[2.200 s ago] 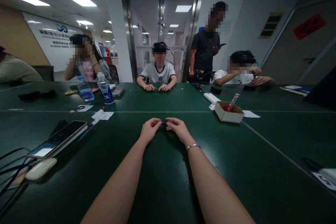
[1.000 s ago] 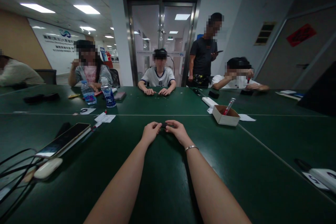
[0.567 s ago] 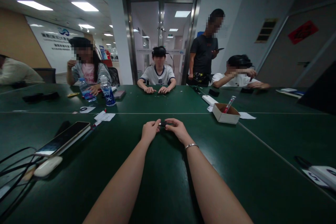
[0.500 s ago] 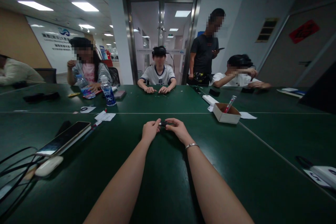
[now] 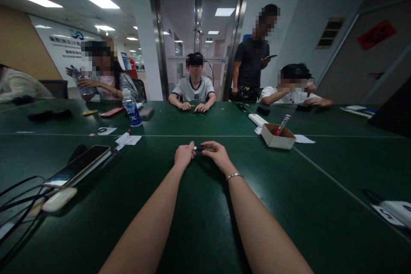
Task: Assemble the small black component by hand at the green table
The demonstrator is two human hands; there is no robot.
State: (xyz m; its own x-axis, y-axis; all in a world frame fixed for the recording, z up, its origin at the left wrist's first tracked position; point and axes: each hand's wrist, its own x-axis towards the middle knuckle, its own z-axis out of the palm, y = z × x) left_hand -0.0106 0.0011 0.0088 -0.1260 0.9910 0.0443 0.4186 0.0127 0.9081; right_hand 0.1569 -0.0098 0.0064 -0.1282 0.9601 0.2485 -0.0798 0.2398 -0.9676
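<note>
One short black stick, long axis nine-to-three o'clock, sits at three o'clock from the left hand, whose fingers pinch its silvery end; the right hand's fingers grip its dark end. Neither hand is nearer. Contact with the surface: undetermined.

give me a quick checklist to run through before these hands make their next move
1. Left hand has the small dark stick: ok, fingers closed at its silver end.
2. Right hand has the other end: cannot tell; fingers are there, firmness unclear.
3. Stick in one piece: cannot tell, both ends are partly hidden.
4. Box apart from the right hand: ok, off to its right.
5. Phone apart from the left arm: ok, bare table between.
</note>
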